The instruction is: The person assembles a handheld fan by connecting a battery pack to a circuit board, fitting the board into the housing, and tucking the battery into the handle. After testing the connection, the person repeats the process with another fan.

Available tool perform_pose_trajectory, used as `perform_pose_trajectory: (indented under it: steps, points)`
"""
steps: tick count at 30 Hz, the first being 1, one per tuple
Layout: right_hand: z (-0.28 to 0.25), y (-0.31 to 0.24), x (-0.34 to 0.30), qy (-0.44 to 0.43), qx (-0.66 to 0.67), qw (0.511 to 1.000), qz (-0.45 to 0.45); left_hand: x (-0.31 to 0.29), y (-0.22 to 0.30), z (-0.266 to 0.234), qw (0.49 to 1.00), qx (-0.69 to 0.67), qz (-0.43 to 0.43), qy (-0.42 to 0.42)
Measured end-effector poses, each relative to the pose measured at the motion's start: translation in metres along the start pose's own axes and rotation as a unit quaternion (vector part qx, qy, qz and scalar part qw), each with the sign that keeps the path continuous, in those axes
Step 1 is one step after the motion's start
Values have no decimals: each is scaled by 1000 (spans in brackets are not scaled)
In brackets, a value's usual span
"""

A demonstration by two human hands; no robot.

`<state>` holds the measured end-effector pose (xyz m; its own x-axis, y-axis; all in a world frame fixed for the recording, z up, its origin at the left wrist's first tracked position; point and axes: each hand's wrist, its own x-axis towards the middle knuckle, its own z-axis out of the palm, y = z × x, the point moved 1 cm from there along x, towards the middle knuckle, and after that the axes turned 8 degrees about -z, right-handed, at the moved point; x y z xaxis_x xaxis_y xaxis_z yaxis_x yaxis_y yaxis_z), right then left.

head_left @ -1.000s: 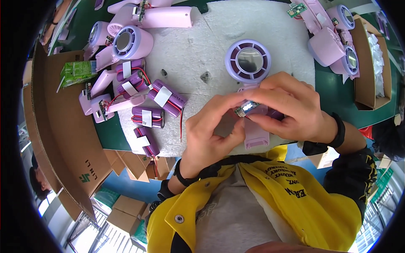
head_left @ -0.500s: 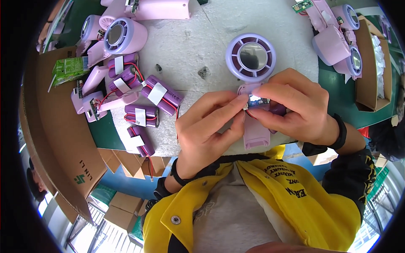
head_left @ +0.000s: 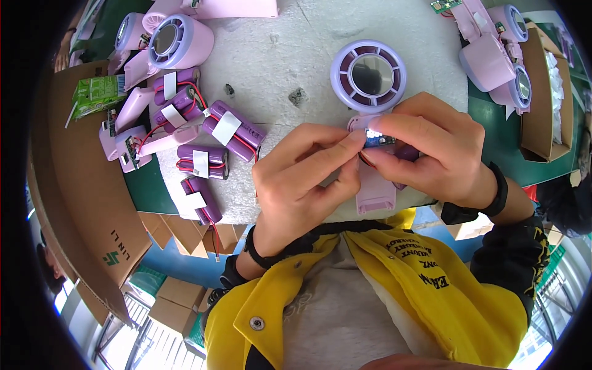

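A small blue circuit board (head_left: 380, 139) is pinched between the thumb and fingers of my right hand (head_left: 443, 151), above an open pink handle shell (head_left: 375, 192). My left hand (head_left: 306, 182) is closed, its fingertips meeting at the board's left edge. What they grip is hidden; a thin red wire runs just beside them, under the board. Part of a purple battery pack (head_left: 407, 153) shows beneath my right fingers. Just beyond my hands, the round lilac fan head (head_left: 338, 75) of the device faces up, with a mirror-like disc at its centre.
To the left lie several purple battery packs (head_left: 202, 162) with white labels and red wires. Further pink fan bodies (head_left: 196, 46) are at the far left and far right (head_left: 487, 61). Cardboard boxes (head_left: 92, 185) flank the grey foam mat (head_left: 271, 61); a green packet (head_left: 97, 95) lies at the left.
The whole view has shifted slightly. My left fingertips have closed in against the board's left edge, covering a small pale plug seen there before. My right hand keeps its hold on the board.
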<state>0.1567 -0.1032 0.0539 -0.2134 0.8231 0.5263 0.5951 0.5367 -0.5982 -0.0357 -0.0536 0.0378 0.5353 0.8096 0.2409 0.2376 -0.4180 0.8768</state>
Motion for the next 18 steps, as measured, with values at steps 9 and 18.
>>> perform_pose_trajectory:
  steps: [9,18]
  points:
    - [-2,2,1,-14,18,1000,1,-2,2,1,999,-20,-45,-7]
    - [0,0,0,-1,-2,1000,4,-1,4,0,999,-2,-35,-11]
